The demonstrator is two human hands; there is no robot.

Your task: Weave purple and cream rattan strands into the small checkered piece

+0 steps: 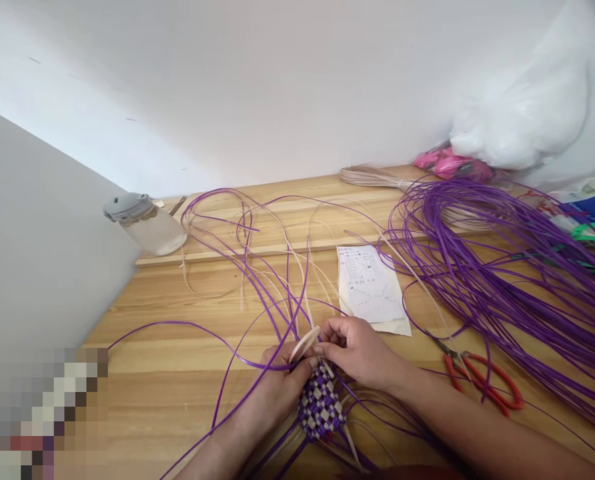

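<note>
A small woven piece [320, 404] in a purple and cream checker pattern sits between my hands near the table's front edge. My left hand [276, 390] grips its left side, thumb up against a cream strip [303, 345]. At the piece's top edge my right hand [360, 353] pinches that same cream strip with its fingertips. Long purple strips [257, 280] and thin cream strips fan out from the weave across the wooden table [177, 333].
A large bundle of purple strips [497, 267] covers the right side. Red-handled pliers [482, 381] lie right of my right forearm. A printed paper sheet [370, 287] lies beyond my hands. A clear jar with a grey lid [145, 223] lies at the back left; bags are at the back right.
</note>
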